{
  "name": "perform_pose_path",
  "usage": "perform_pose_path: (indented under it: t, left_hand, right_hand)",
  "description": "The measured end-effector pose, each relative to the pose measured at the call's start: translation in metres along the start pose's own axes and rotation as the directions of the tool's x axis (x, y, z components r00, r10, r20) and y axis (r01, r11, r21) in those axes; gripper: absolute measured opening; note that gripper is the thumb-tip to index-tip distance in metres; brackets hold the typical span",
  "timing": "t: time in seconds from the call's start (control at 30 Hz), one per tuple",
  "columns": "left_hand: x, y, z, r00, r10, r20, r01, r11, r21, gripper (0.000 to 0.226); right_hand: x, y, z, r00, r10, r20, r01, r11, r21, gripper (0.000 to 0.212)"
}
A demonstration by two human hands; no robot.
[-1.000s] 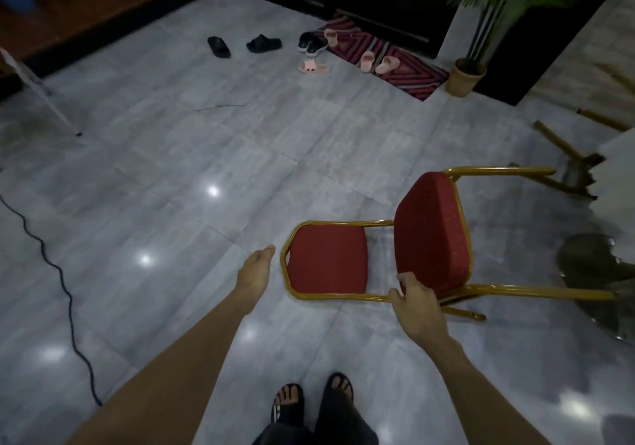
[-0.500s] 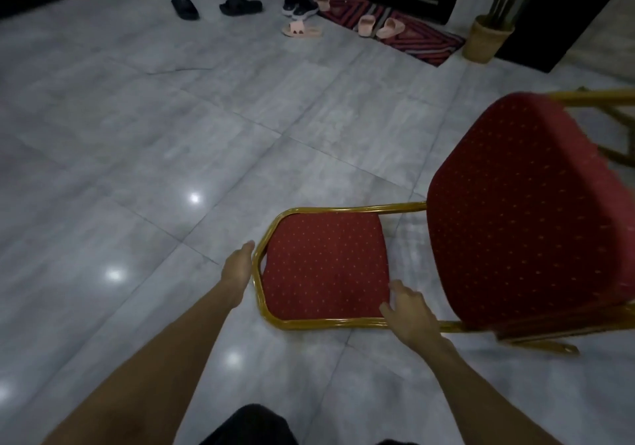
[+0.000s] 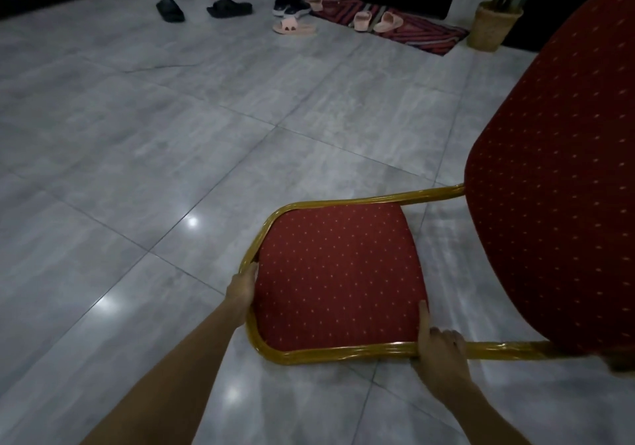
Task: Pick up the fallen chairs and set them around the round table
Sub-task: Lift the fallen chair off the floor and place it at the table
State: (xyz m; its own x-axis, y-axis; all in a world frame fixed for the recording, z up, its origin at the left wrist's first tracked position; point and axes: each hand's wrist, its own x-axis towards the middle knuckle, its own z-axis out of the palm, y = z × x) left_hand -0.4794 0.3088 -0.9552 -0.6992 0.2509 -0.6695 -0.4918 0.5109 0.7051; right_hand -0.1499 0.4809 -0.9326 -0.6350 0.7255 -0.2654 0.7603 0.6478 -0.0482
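Observation:
A red padded chair (image 3: 336,273) with a gold metal frame lies on its side on the grey tiled floor. Its backrest is close in front of me and its big red seat (image 3: 563,176) fills the right of the view. My left hand (image 3: 242,290) is closed on the top rail of the backrest frame at its left end. My right hand (image 3: 439,352) grips the lower gold side rail, thumb lying up against the red padding. The chair's legs are out of view to the right. No round table is visible.
Black sandals (image 3: 170,9), dark shoes (image 3: 290,6) and pink slippers (image 3: 293,27) lie scattered at the far side of the floor beside a striped doormat (image 3: 412,27). A woven plant pot (image 3: 491,25) stands at the back right against a dark wall.
I have leaned in closer to the chair. My left hand went from hovering beside the backrest frame to gripping it, and my right hand has closed around the lower rail.

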Motion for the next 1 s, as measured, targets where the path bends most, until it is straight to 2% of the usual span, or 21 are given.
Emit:
perform_pose_path:
  t: [0.13, 0.2, 0.33, 0.47, 0.6, 0.73, 0.77, 0.87, 0.9, 1.0]
  left_hand:
    - [-0.055, 0.033, -0.001, 0.997, -0.082, 0.006, 0.082, 0.997, -0.015, 0.067]
    - [-0.055, 0.032, 0.000, 0.993, -0.107, 0.055, 0.111, 0.991, -0.081, 0.060]
    - [-0.042, 0.025, -0.006, 0.979, -0.161, 0.127, 0.189, 0.948, -0.257, 0.052]
    - [-0.044, 0.019, -0.008, 0.969, -0.174, 0.177, 0.218, 0.938, -0.269, 0.034]
    - [-0.038, 0.011, -0.006, 0.969, -0.168, 0.179, 0.216, 0.930, -0.297, 0.033]
    - [-0.033, 0.008, -0.015, 0.948, -0.200, 0.247, 0.278, 0.898, -0.339, 0.058]
    - [-0.031, 0.008, -0.019, 0.947, -0.209, 0.245, 0.289, 0.886, -0.362, 0.058]
    - [-0.027, 0.009, -0.025, 0.948, -0.244, 0.204, 0.305, 0.883, -0.358, 0.031]
    - [-0.026, 0.010, -0.024, 0.955, -0.226, 0.193, 0.282, 0.894, -0.348, 0.034]
    - [-0.033, 0.022, -0.019, 0.978, -0.150, 0.143, 0.187, 0.939, -0.288, 0.065]
  right_hand:
    - [0.000, 0.007, 0.009, 1.000, 0.001, -0.017, 0.002, 0.985, 0.174, 0.110]
    - [0.000, 0.007, 0.007, 1.000, 0.010, -0.027, -0.003, 0.970, 0.242, 0.110]
    - [0.004, 0.011, 0.004, 1.000, 0.021, -0.005, -0.019, 0.963, 0.270, 0.102]
    - [0.005, 0.016, 0.022, 0.991, 0.038, -0.131, 0.006, 0.946, 0.324, 0.111]
    - [0.004, 0.022, 0.025, 0.991, 0.087, -0.106, -0.046, 0.939, 0.342, 0.109]
    - [0.002, 0.023, 0.017, 0.993, 0.099, -0.064, -0.073, 0.942, 0.328, 0.109]
    - [0.002, 0.023, 0.014, 0.992, 0.109, -0.062, -0.082, 0.939, 0.335, 0.108]
    - [0.000, 0.020, 0.004, 0.991, 0.116, -0.067, -0.083, 0.926, 0.369, 0.101]
    - [-0.001, 0.020, 0.000, 0.990, 0.114, -0.080, -0.076, 0.923, 0.377, 0.100]
    - [-0.006, 0.022, -0.013, 0.991, 0.101, -0.089, -0.060, 0.922, 0.383, 0.101]
